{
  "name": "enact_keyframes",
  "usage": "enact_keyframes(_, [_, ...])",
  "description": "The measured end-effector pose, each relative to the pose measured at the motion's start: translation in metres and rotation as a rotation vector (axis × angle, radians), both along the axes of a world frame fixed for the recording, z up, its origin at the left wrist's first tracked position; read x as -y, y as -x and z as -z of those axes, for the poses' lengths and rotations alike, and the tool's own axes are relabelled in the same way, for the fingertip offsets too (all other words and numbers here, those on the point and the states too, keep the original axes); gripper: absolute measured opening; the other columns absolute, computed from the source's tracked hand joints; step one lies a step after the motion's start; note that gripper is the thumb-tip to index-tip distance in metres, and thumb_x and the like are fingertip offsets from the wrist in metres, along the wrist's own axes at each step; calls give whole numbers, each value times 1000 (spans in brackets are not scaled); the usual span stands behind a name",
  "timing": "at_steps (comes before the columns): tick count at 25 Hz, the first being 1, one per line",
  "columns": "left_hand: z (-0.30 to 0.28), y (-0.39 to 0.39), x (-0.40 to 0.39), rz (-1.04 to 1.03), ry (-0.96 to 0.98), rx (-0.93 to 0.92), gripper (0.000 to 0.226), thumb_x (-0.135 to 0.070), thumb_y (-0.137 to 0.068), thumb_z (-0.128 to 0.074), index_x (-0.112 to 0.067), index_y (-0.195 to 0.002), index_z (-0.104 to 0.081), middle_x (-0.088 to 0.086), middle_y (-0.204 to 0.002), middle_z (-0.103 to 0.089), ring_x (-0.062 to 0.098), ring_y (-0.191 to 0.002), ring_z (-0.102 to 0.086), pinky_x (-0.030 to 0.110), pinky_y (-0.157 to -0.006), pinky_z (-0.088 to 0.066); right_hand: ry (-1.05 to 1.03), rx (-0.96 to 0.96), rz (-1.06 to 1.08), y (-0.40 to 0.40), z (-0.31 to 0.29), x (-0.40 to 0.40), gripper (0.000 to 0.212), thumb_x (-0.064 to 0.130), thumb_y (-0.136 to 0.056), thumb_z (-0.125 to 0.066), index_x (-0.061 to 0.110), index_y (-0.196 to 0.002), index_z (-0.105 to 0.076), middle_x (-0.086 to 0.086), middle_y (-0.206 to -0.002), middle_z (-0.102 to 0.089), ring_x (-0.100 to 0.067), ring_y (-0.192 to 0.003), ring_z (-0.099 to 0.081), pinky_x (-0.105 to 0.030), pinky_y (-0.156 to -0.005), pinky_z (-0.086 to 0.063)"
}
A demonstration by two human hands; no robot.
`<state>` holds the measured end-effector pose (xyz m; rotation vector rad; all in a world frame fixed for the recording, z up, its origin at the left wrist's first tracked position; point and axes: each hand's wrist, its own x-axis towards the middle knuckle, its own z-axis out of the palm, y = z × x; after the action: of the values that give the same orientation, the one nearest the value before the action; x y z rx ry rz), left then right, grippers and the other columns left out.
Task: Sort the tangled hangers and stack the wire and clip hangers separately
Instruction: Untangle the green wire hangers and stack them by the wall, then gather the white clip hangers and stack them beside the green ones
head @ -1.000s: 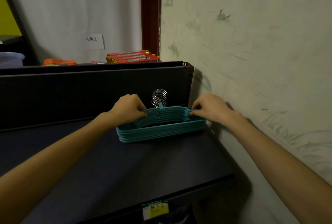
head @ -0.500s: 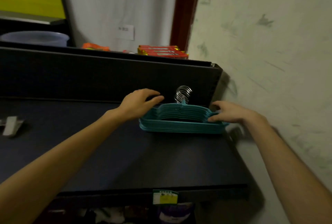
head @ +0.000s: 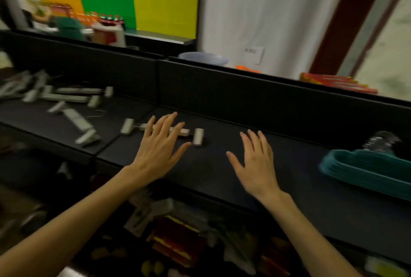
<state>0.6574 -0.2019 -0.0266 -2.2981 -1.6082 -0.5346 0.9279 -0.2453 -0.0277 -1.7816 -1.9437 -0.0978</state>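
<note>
A neat stack of teal hangers [head: 367,170] with silver hooks lies on the dark shelf [head: 211,165] at the far right. A pale clip hanger [head: 195,135] lies on the shelf in the middle. My left hand [head: 160,150] hovers over it with fingers spread, holding nothing. My right hand [head: 255,161] is open over bare shelf, well left of the teal stack. Several more pale clip hangers [head: 73,107] lie scattered at the left; the view there is blurred.
A dark back panel [head: 244,94] runs behind the shelf. Behind it sit a pale basin [head: 203,57], red packets [head: 338,84] and bottles [head: 106,23]. Below the shelf's front edge are assorted goods [head: 178,239].
Both hands have let go of the teal stack and moved left along the shelf. The view has swung left, bringing the clip hangers into sight.
</note>
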Motion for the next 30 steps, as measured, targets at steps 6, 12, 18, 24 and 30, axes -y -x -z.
enact_keyframes(6, [41,245,30,-264,56,148,76,-66,-99,-24,-16,-156,-30,11,-165,-20,31,-151,-23,49,-124,-15,-16,42,-301,251,10,-9,76,67,-99,-23,19,-158,-25,-5,-166,-20,-23,-155,-1,-47,-126,-6])
enact_keyframes(12, [47,429,-8,-536,111,285,81,-71,-97,-22,-15,-155,-28,15,-163,-22,35,-148,-26,49,-120,-23,114,133,-565,443,-3,-85,76,62,-99,-37,17,-158,-22,-7,-164,-22,-28,-154,-6,-49,-125,-9])
enact_keyframes(18, [14,573,-140,-657,254,314,83,-71,-95,-34,-18,-157,-23,14,-166,-16,35,-150,-22,50,-119,-23,241,137,-549,629,-22,-253,76,57,-97,-50,13,-155,-29,-11,-157,-35,-31,-146,-29,-49,-118,-28])
enact_keyframes(24, [24,664,-209,-312,173,130,59,-63,-87,-54,-24,-132,-56,1,-127,-64,23,-114,-60,37,-89,-52,198,137,-511,754,-23,-380,69,55,-94,-55,16,-150,-41,-10,-149,-46,-31,-139,-40,-47,-112,-37])
enact_keyframes(30, [15,744,-248,-181,188,297,59,-54,-83,-53,-33,-138,-46,-6,-107,-71,11,-85,-66,30,-72,-58,409,153,-367,831,-29,-441,54,69,-90,-52,21,-110,-67,-3,-111,-66,-24,-104,-62,-48,-94,-50])
